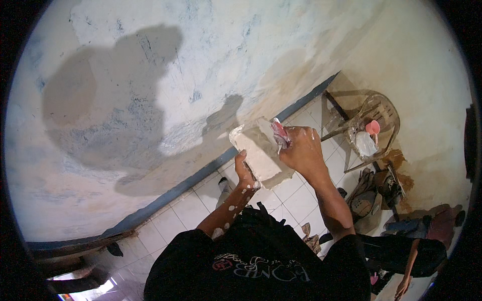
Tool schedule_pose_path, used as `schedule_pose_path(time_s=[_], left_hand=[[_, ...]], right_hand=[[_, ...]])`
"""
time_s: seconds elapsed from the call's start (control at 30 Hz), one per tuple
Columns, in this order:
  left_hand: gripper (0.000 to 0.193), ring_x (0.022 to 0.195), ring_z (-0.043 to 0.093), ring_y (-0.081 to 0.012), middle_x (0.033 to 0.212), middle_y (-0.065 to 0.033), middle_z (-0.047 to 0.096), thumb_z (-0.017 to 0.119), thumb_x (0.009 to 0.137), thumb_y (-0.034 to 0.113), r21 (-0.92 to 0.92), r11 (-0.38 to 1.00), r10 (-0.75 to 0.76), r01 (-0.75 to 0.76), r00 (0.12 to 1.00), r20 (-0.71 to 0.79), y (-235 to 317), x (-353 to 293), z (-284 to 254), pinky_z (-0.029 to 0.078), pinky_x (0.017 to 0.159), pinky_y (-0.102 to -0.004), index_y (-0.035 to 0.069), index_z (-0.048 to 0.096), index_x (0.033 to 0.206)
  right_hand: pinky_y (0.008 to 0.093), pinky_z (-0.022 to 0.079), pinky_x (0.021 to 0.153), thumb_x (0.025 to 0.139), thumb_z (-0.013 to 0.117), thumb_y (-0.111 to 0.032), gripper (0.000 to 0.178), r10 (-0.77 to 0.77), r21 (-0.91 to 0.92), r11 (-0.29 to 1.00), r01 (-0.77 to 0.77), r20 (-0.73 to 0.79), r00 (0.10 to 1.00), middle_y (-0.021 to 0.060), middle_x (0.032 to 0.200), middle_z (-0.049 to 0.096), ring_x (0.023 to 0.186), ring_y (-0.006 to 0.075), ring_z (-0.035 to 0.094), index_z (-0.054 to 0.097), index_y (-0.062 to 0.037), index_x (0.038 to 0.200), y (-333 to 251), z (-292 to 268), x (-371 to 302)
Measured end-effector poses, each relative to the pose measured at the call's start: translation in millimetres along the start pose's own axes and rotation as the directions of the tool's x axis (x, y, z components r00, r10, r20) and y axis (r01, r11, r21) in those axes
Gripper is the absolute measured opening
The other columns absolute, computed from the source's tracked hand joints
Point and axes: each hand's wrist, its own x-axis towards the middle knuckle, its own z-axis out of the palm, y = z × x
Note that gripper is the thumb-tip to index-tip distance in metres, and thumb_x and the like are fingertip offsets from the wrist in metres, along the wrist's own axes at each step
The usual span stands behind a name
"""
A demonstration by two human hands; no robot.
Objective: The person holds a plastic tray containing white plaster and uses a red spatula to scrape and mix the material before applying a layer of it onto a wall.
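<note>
My left hand [244, 170], spotted with white paste, grips the near left edge of a rectangular tray [287, 179] in front of my chest. Thick off-white paste [258, 153] coats the tray. My right hand [304, 148] is closed around a red-handled scraper [280, 134] smeared with white, at the tray's far right side. The scraper's blade is hard to make out. Close beyond the tray stands a patchy white wall [201, 75] with bluish marks.
A blue skirting strip [201, 173] runs diagonally along the wall's foot above white floor tiles [186, 210]. At right stands a chair [389, 113] holding a pink dipper [372, 127] and white plastic bag [365, 144]. Cluttered items [364, 203] lie below; another person's arm [411, 263] shows lower right.
</note>
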Motion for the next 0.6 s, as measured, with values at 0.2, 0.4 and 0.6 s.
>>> schedule_pose_path(time_s=[0.2, 0.4, 0.6], left_hand=[[0.065, 0.113, 0.051, -0.0309, 0.124, -0.0159, 0.052, 0.052, 0.078, 0.037, 0.047, 0.997, 0.061, -0.067, 0.99, 0.13, -4.0, 7.2, -4.1, 0.04, 0.098, -0.0428, 0.002, 0.04, 0.132], [0.066, 0.113, 0.052, -0.0304, 0.125, -0.0164, 0.051, 0.051, 0.078, 0.039, -0.05, 0.999, 0.0, 0.005, 0.995, 0.096, -0.8, 2.9, -6.5, 0.04, 0.098, -0.0425, 0.001, 0.04, 0.132], [0.065, 0.112, 0.052, -0.03, 0.124, -0.0159, 0.052, 0.051, 0.079, 0.039, 0.036, 0.999, 0.031, -0.035, 0.994, 0.101, -5.2, 6.6, -7.3, 0.039, 0.099, -0.0423, 0.002, 0.04, 0.132]], right_hand=[[0.0447, 0.049, 0.064, 0.059, 0.062, -0.01, 0.023, -0.097, -0.02, 0.995, 0.098, 0.027, 0.995, 0.0196, 0.067, 0.062, 0.066, 0.0377, 0.062, 0.067, 0.0005, 0.079, -10.3, 18.2, -11.8], [0.045, 0.05, 0.067, 0.059, 0.062, -0.012, 0.028, -0.062, -0.033, 0.998, 0.06, -0.052, 0.997, 0.0184, 0.071, 0.064, 0.069, 0.0366, 0.063, 0.069, -0.0018, 0.084, -4.8, -8.2, -4.9], [0.0437, 0.05, 0.065, 0.058, 0.062, -0.007, 0.027, -0.117, -0.046, 0.992, 0.118, 0.033, 0.993, 0.0201, 0.074, 0.064, 0.067, 0.037, 0.062, 0.068, 0.0002, 0.083, -15.2, 23.1, -12.5]])
